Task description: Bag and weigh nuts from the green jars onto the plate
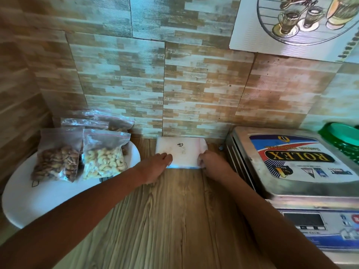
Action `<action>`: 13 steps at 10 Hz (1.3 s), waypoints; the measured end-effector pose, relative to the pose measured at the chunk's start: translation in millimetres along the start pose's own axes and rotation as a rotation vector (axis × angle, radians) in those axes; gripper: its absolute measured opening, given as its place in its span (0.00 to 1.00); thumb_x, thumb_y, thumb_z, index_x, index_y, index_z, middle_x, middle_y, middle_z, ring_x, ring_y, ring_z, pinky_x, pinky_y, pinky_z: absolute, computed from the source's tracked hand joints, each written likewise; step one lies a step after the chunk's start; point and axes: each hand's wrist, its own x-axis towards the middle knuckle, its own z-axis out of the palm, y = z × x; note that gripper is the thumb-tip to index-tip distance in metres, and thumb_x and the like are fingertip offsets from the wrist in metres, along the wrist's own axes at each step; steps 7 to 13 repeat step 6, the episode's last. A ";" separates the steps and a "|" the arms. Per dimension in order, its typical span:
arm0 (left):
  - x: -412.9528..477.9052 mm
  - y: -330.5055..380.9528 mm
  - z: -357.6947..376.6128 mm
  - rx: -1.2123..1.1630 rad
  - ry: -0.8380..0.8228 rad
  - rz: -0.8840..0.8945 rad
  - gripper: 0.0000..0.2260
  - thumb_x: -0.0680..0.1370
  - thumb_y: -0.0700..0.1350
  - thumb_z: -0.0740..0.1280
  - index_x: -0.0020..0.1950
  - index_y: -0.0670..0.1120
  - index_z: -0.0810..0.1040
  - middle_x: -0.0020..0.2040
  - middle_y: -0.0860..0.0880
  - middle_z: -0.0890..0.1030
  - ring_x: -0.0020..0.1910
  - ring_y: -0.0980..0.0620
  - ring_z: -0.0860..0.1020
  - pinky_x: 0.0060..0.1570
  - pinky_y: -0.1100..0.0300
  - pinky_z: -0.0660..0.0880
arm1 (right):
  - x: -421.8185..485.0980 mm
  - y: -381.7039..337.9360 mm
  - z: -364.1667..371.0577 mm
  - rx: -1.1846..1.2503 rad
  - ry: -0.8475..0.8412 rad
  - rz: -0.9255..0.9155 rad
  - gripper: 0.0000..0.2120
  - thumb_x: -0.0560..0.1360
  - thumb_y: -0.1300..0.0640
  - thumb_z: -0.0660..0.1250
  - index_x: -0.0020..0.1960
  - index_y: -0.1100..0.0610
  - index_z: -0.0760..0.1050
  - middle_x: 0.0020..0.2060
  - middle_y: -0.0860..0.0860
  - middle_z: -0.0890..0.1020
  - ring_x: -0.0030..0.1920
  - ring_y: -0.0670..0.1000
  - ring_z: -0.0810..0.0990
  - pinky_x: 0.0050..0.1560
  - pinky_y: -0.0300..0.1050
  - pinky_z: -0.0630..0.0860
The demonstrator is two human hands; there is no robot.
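Observation:
A white stack of empty zip bags (181, 152) lies on the wooden counter against the wall. My left hand (155, 167) rests on its front left corner, fingers bent at the edge. My right hand (208, 162) pinches its front right corner. A white plate (38, 202) at the left carries several filled zip bags, among them a bag of brown nuts (56, 162) and a bag of cashews (104, 160). A green jar (343, 142) with a green lid stands at the far right on the scale (295, 167).
The steel weighing scale with a ROLEX label fills the right side, its display (305, 220) facing me. A patterned tiled wall (194, 84) stands right behind the bag stack. The wooden counter (174, 220) stretches between the plate and the scale.

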 end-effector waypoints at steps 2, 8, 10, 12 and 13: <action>3.2 5.2 4.6 0.129 0.065 -0.040 0.11 0.74 0.32 0.59 0.55 0.40 0.70 0.54 0.41 0.72 0.51 0.44 0.71 0.41 0.53 0.67 | -2.4 1.6 14.6 0.085 0.122 0.015 0.08 0.73 0.68 0.62 0.48 0.58 0.76 0.48 0.55 0.77 0.49 0.55 0.76 0.46 0.43 0.73; -18.7 29.3 21.9 -0.223 0.396 -0.358 0.19 0.71 0.31 0.63 0.61 0.42 0.70 0.61 0.42 0.70 0.55 0.43 0.73 0.52 0.55 0.72 | -26.4 -7.3 5.1 0.050 0.140 -0.001 0.12 0.77 0.63 0.59 0.60 0.56 0.71 0.58 0.55 0.74 0.53 0.54 0.75 0.50 0.45 0.74; -18.7 29.3 21.9 -0.223 0.396 -0.358 0.19 0.71 0.31 0.63 0.61 0.42 0.70 0.61 0.42 0.70 0.55 0.43 0.73 0.52 0.55 0.72 | -26.4 -7.3 5.1 0.050 0.140 -0.001 0.12 0.77 0.63 0.59 0.60 0.56 0.71 0.58 0.55 0.74 0.53 0.54 0.75 0.50 0.45 0.74; -18.7 29.3 21.9 -0.223 0.396 -0.358 0.19 0.71 0.31 0.63 0.61 0.42 0.70 0.61 0.42 0.70 0.55 0.43 0.73 0.52 0.55 0.72 | -26.4 -7.3 5.1 0.050 0.140 -0.001 0.12 0.77 0.63 0.59 0.60 0.56 0.71 0.58 0.55 0.74 0.53 0.54 0.75 0.50 0.45 0.74; -18.7 29.3 21.9 -0.223 0.396 -0.358 0.19 0.71 0.31 0.63 0.61 0.42 0.70 0.61 0.42 0.70 0.55 0.43 0.73 0.52 0.55 0.72 | -26.4 -7.3 5.1 0.050 0.140 -0.001 0.12 0.77 0.63 0.59 0.60 0.56 0.71 0.58 0.55 0.74 0.53 0.54 0.75 0.50 0.45 0.74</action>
